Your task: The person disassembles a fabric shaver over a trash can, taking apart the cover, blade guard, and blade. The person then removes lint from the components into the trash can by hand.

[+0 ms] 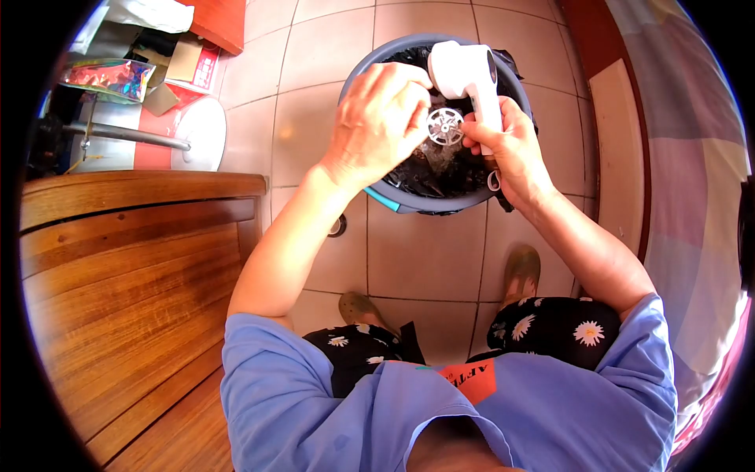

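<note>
My right hand (pixel 510 145) is closed round the handle of a white fabric shaver (pixel 480 79), whose round head points up and left. Between its thumb and finger it also pinches a small white spoked disc (pixel 445 127). My left hand (pixel 380 118) is curled with its fingertips pressed together, close to the shaver head and the disc. What those fingers hold, if anything, is hidden. Both hands are above a round grey bin (pixel 385 191) with a black plastic bag (pixel 409 175) in it. Greyish fluff (pixel 440 157) shows inside the bag.
A wooden cabinet (pixel 141 291) stands at the left. Behind it are a round white base with a metal pole (pixel 149 138), a shiny pouch (pixel 110 79) and boxes (pixel 193 63). Checked fabric (pixel 684 157) hangs along the right. My feet (pixel 521 271) rest on the tiled floor (pixel 425 252).
</note>
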Demonstrator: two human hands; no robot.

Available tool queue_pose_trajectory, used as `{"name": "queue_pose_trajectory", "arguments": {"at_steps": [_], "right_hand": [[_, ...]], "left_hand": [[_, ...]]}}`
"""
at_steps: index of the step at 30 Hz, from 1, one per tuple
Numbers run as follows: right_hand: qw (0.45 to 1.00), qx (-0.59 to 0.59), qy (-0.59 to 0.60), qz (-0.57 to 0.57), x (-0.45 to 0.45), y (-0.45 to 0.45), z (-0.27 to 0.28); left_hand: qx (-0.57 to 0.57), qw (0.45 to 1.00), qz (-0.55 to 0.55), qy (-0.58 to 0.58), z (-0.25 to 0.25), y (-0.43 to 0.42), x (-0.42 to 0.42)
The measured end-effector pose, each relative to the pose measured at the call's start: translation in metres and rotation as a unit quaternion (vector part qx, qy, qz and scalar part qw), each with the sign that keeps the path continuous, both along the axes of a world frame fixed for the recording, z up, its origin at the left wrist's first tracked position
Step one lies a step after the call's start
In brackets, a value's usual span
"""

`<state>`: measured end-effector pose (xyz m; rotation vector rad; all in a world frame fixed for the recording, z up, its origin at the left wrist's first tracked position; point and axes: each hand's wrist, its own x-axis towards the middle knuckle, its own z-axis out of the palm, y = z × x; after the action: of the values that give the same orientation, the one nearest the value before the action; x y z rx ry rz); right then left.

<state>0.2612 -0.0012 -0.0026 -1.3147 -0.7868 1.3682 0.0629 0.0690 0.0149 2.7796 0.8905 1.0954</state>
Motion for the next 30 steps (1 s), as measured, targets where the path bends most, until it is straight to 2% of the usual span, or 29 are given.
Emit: {"name": "queue_pose_trajectory", "arguments": {"at_steps": [4,7,10,13,14,15,17,21,23,25,30], "right_hand": [[0.999,-0.011,0.036,-0.006,0.005,0.002,0.002],[0.998,-0.019,0.065,-0.005,0.006,0.003,0.001],[0.996,-0.029,0.086,0.002,0.009,0.004,-0.004],[0.994,-0.042,0.100,0.003,0.012,0.005,-0.006],[0.993,-0.050,0.106,0.005,0.012,0.005,-0.006],[0.993,-0.050,0.105,0.005,0.013,0.006,-0.007],[0.993,-0.062,0.103,0.008,0.014,0.007,-0.011],[0.996,-0.027,0.081,-0.029,0.004,0.005,-0.004],[0.998,0.006,0.051,-0.037,0.003,0.005,-0.005],[0.998,0.029,0.034,-0.043,0.002,0.004,-0.003],[0.996,0.068,-0.015,-0.048,-0.001,0.004,-0.001]], "left_hand": [[-0.006,0.999,0.022,0.023,-0.007,0.006,-0.010],[-0.052,0.996,0.072,0.015,-0.008,0.000,-0.010],[-0.184,0.978,0.090,-0.025,-0.005,-0.002,-0.014],[-0.166,0.982,0.082,-0.034,-0.003,-0.001,-0.016],[-0.233,0.968,0.074,-0.055,-0.001,-0.002,-0.016],[-0.232,0.968,0.074,-0.056,0.001,-0.004,-0.016],[-0.243,0.967,0.023,-0.077,0.002,-0.007,-0.016],[-0.310,0.947,0.009,-0.077,-0.005,-0.010,-0.016],[-0.274,0.959,0.040,-0.064,-0.005,-0.013,-0.011],[-0.296,0.950,0.043,-0.086,-0.008,-0.011,-0.013],[-0.346,0.936,0.061,-0.027,-0.008,-0.012,-0.012]]}}
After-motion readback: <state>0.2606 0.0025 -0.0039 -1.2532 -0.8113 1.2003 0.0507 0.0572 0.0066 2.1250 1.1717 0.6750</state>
